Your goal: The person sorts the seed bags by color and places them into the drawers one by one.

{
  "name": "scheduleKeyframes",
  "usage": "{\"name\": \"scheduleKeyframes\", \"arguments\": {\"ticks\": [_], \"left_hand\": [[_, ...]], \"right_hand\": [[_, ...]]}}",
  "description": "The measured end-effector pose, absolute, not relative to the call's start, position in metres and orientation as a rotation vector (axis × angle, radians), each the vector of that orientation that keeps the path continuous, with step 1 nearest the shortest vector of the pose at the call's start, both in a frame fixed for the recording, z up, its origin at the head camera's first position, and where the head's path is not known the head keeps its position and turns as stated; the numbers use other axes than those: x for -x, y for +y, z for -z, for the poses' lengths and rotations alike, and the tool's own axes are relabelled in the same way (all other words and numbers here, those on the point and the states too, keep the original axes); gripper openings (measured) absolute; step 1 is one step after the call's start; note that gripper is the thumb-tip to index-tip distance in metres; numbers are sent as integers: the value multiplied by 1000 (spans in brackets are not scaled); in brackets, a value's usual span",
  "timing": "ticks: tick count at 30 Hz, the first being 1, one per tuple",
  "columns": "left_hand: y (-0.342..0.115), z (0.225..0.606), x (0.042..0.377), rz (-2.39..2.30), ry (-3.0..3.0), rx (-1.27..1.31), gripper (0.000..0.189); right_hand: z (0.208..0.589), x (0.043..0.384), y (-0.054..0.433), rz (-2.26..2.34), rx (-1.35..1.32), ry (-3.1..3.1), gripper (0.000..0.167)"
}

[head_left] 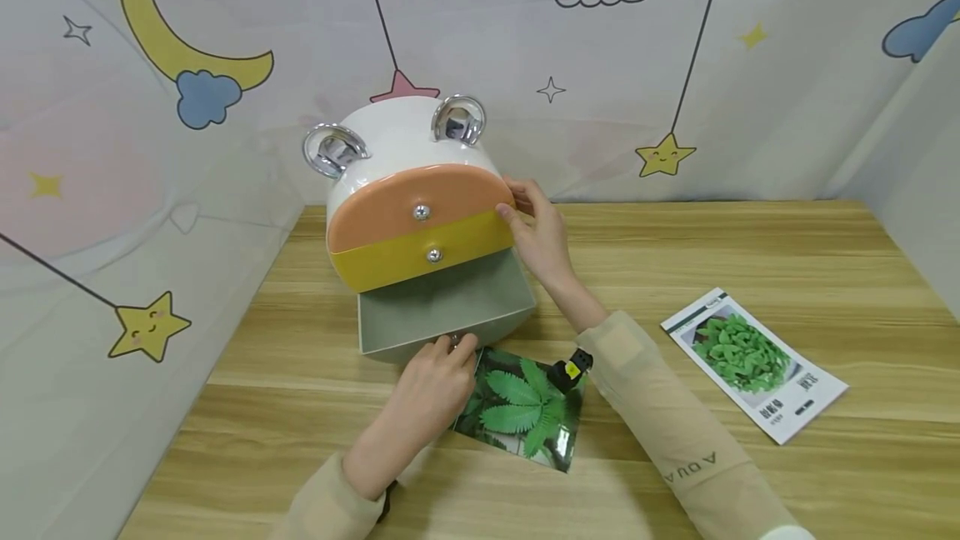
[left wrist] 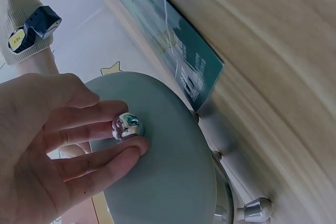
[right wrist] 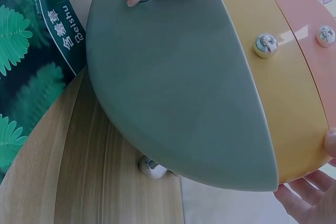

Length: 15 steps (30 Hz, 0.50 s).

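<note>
A small cabinet (head_left: 405,136) with a white shell, chrome ears and three drawers stands tilted toward the left in the head view. Its bottom grey-green drawer (head_left: 442,307) is pulled out, and the inside looks bare. My left hand (head_left: 438,382) has its fingers around that drawer's round chrome knob (left wrist: 127,126). My right hand (head_left: 543,244) holds the cabinet's right side, thumb on the front edge and fingers along the shell. The orange drawer (head_left: 382,207) and yellow drawer (head_left: 390,261) sit closed above.
A packet with a green fern-like leaf (head_left: 525,407) lies just in front of the drawer, partly under it in the head view. Another seed packet (head_left: 750,361) lies at the right on the wooden table (head_left: 885,298). A printed cloth (head_left: 600,123) hangs behind.
</note>
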<state>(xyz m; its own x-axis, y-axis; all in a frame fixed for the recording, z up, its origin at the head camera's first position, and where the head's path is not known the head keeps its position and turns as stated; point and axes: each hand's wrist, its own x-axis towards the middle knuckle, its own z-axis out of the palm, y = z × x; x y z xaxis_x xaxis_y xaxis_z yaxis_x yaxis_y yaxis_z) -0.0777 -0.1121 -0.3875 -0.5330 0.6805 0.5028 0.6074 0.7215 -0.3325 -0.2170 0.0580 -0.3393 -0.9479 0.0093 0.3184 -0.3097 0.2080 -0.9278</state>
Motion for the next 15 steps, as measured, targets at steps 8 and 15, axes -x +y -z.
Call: {"name": "scheduleKeyframes", "arguments": {"ticks": [8,15], "left_hand": [[-111,387,73,-143,-2309,984,6],[-109,388,67,-152,-2322,976,7]], "right_hand": [[340,218,57,-1793,-295,-2226,36],[340,218,58,-1803,-286,-2231,36]]}}
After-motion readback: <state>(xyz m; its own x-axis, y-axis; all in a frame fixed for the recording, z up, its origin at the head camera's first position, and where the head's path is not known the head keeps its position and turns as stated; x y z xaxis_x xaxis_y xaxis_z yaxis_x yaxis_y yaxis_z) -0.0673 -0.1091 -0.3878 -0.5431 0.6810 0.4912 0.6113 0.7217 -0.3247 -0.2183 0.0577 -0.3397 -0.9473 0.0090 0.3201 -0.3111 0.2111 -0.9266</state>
